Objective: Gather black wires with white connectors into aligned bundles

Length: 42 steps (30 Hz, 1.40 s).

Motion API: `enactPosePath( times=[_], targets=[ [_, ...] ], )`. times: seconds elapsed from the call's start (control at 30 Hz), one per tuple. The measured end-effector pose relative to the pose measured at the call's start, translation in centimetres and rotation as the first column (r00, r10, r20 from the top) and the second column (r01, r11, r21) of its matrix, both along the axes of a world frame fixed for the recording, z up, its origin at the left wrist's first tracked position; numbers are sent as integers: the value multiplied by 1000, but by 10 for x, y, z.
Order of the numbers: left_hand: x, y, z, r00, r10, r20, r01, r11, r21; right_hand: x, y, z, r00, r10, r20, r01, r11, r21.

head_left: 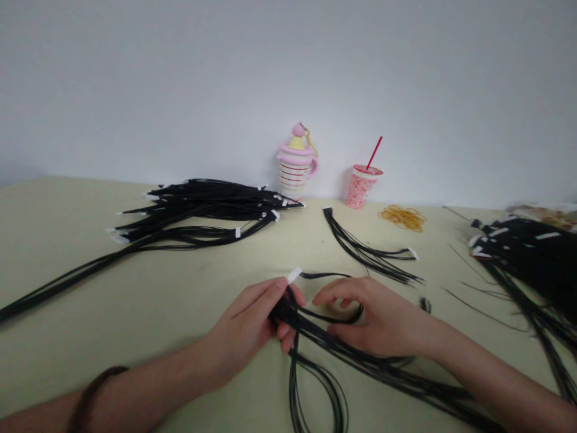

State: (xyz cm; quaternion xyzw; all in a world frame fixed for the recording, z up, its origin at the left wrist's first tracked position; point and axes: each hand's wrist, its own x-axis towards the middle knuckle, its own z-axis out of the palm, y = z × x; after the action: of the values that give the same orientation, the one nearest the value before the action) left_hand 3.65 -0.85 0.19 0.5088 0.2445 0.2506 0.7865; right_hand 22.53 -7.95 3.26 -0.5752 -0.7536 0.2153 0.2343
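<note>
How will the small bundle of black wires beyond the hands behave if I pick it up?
Probably floppy: its thin strands curve loosely. It likely feels light, and may splay, since only its end connectors seem to gather them.

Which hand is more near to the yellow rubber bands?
Right. The right hand is in front of the yellow rubber bands; the left hand is farther, in front and well to their left.

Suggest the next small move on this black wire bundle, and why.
Probably slide the right hand along the black wire bundle to gather the loose wire loop. The left hand seems to grip the bundle just below its white connector, while that loop bows away from the other wires.
</note>
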Motion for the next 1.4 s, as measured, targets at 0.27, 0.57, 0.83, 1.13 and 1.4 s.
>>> enactPosePath(
  times=[0.27,0.57,0.83,1.13,1.4],
  targets=[
    [-3,4,4,987,16,-157,0,995,98,13,11,3,969,216,-120,-223,974,-43],
    [0,2,4,999,43,-32,-43,999,1,5,7,5,995,58,-78,-46,988,145],
    [0,0,-2,1000,9,9,-8,990,-143,6,10,-5,1000,-19,19,15,978,206],
    [-8,7,9,961,-209,-179,181,970,-160,7,10,-16,989,-44,143,0,955,295],
    [-9,11,8,950,-311,13,303,913,-274,-2,4,-13,959,-103,263,1,932,362]
  ],
)
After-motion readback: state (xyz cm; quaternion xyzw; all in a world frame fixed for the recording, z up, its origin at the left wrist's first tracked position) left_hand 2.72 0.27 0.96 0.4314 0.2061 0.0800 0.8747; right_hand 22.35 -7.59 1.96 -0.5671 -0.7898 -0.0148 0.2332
